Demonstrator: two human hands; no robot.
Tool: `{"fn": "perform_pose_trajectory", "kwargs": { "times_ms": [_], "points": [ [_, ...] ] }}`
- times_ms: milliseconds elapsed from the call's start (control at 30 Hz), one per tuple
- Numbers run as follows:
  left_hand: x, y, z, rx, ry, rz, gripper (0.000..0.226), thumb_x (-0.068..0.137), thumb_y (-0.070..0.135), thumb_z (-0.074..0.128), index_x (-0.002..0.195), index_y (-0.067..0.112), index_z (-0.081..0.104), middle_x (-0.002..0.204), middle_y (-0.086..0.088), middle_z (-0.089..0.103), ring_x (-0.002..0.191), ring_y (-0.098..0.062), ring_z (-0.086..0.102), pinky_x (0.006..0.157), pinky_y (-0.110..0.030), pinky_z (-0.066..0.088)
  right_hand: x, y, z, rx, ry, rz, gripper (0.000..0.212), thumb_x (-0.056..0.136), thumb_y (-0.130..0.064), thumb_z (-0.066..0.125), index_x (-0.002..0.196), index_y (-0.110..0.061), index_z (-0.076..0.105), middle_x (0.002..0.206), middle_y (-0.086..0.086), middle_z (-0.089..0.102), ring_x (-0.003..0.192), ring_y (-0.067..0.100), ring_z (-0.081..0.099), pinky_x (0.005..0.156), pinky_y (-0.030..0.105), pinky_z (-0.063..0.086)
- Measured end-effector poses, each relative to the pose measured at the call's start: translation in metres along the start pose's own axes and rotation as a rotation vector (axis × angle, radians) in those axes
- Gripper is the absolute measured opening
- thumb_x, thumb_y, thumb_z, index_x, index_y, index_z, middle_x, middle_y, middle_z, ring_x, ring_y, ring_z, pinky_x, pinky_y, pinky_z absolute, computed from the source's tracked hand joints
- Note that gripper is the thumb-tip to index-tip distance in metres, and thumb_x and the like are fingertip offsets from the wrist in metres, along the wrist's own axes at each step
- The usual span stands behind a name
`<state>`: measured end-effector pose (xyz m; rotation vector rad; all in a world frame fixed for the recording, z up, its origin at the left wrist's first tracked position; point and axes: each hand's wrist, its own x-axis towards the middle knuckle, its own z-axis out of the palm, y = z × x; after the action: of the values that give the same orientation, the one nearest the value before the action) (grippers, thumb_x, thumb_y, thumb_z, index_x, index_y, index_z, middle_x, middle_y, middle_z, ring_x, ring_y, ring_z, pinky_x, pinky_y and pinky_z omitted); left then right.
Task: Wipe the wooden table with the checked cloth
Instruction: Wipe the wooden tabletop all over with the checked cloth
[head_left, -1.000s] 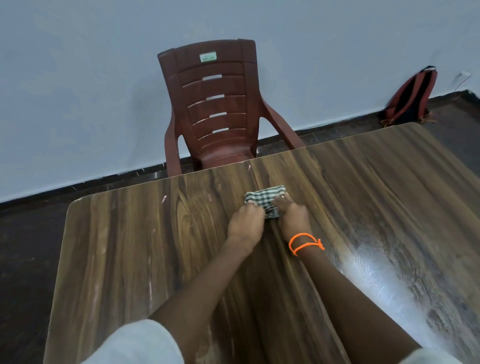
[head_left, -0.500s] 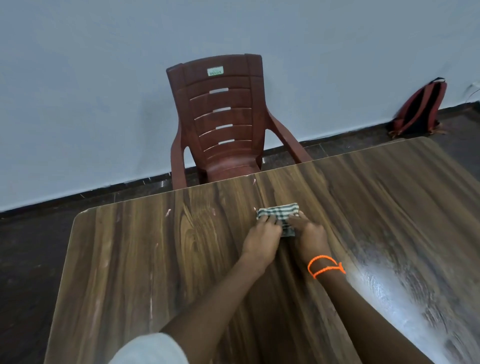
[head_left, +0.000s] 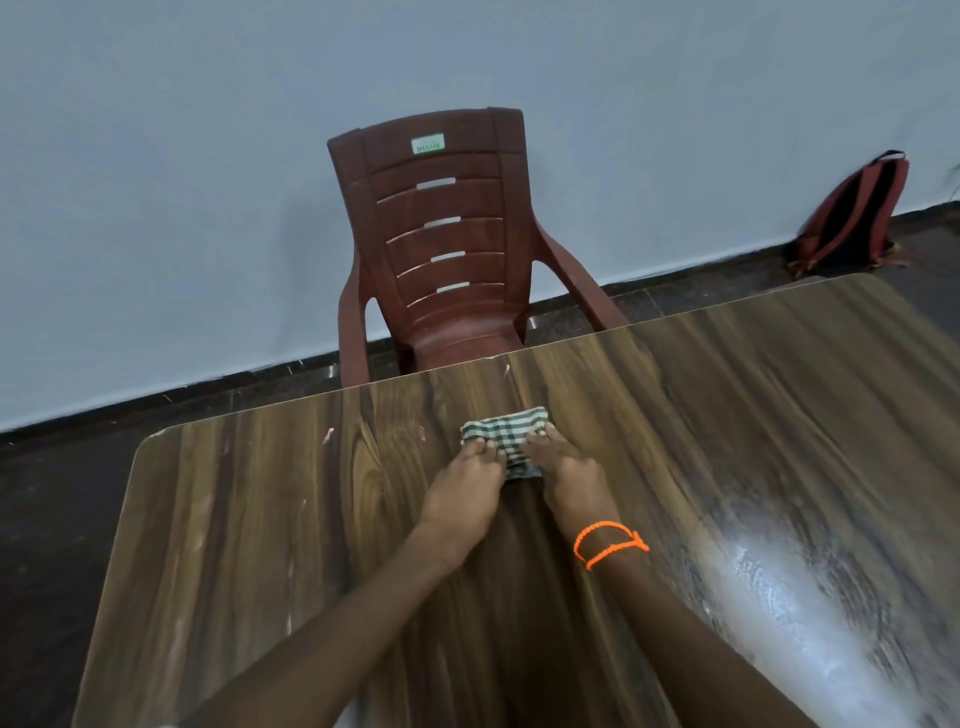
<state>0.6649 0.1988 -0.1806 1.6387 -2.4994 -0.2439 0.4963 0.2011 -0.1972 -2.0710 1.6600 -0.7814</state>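
- Checked cloth (head_left: 503, 439), folded into a small pad, lies flat on the wooden table (head_left: 249, 545) near the far edge, just in front of the chair (head_left: 441, 249).
- Left hand (head_left: 462, 496) lies palm down with fingers straight, the fingertips pressing the near left part of the cloth.
- Right hand (head_left: 569, 483) does the same on the near right part, fingers straight and flat; an orange wristband (head_left: 608, 543) sits on that wrist.
- Both hands sit side by side, close together, with a strip of cloth showing between them.
- Step in hand, as I judge it: a two-handed wiping stroke, with the pad at the chair end of its reach.
- Next move likely calls for even downward pressure from both hands while the pad is drawn away from the chair, or shifted sideways to a fresh strip.
- Pale streaks on the wood to the left of the chair and a glare patch to its right suggest much of the surface is left to cover.
- Backpack (head_left: 852, 213) leans on the wall, well to the right of the chair.
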Motion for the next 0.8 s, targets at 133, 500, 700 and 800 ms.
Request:
{"fn": "perform_pose_trajectory", "kwargs": {
  "times_ms": [133,500,700,800],
  "points": [
    [0.040,0.029,0.003,0.009,-0.012,0.050,0.033,0.105,0.015,0.035,0.128,0.009,0.057,0.135,-0.005,0.055,0.134,-0.018,0.041,0.105,-0.034,0.045,0.012,0.024,-0.023,-0.024,0.107,0.099,0.043,0.070,0.013,0.060,0.101,-0.015,0.072,0.114,0.008,0.069,0.115,0.023,0.060,0.089,0.032,0.051],
    [0.120,-0.016,-0.023,0.010,-0.030,-0.164,0.024,0.100,0.014,0.044,0.109,0.011,0.066,0.111,-0.014,0.065,0.104,-0.034,0.064,0.082,-0.043,0.051,0.132,0.032,-0.002,-0.048,0.096,0.234,0.040,0.078,0.006,0.054,0.102,-0.020,0.074,0.117,0.008,0.068,0.108,0.027,0.063,0.095,0.033,0.048],
    [0.082,-0.053,-0.036,-0.071,-0.026,-0.300,0.020,0.098,0.016,0.049,0.097,0.008,0.068,0.095,-0.014,0.067,0.091,-0.034,0.066,0.076,-0.042,0.052,0.136,-0.005,0.031,0.038,-0.064,0.212,0.041,0.080,0.004,0.052,0.106,-0.021,0.072,0.118,0.011,0.066,0.108,0.030,0.062,0.096,0.033,0.048],
    [0.056,-0.049,-0.031,-0.069,-0.034,-0.277,0.019,0.098,0.019,0.050,0.101,0.010,0.066,0.103,-0.010,0.065,0.092,-0.028,0.065,0.078,-0.040,0.054,0.106,-0.016,0.025,0.001,-0.106,0.125,0.043,0.078,0.004,0.052,0.104,-0.025,0.071,0.119,0.007,0.066,0.096,0.031,0.066,0.085,0.037,0.053]
  ]
}}
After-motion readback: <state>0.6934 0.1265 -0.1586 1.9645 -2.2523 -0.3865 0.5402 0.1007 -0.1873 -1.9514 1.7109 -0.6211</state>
